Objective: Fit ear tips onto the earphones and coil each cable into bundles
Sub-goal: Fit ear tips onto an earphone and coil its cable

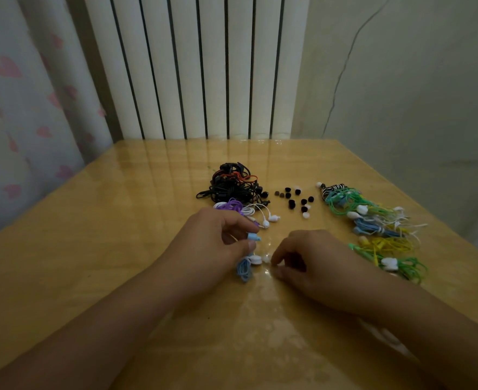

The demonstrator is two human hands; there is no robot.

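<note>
My left hand (215, 243) pinches a light blue earbud (253, 237) between thumb and fingers. Its blue cable (244, 270) hangs in loops below the hand onto the table, beside a second, white earbud (253, 259). My right hand (308, 263) rests on the table with fingertips down at a small white ear tip (266, 258); whether it grips the tip is unclear. Loose black and white ear tips (297, 199) lie scattered further back. A tangle of black, purple and white earphones (232, 190) sits behind my left hand.
Coiled bundles of green, blue, yellow and white earphones (373, 226) line the right side of the glossy wooden table (91, 249). A white radiator (195, 66) stands behind the table, with a curtain at the left.
</note>
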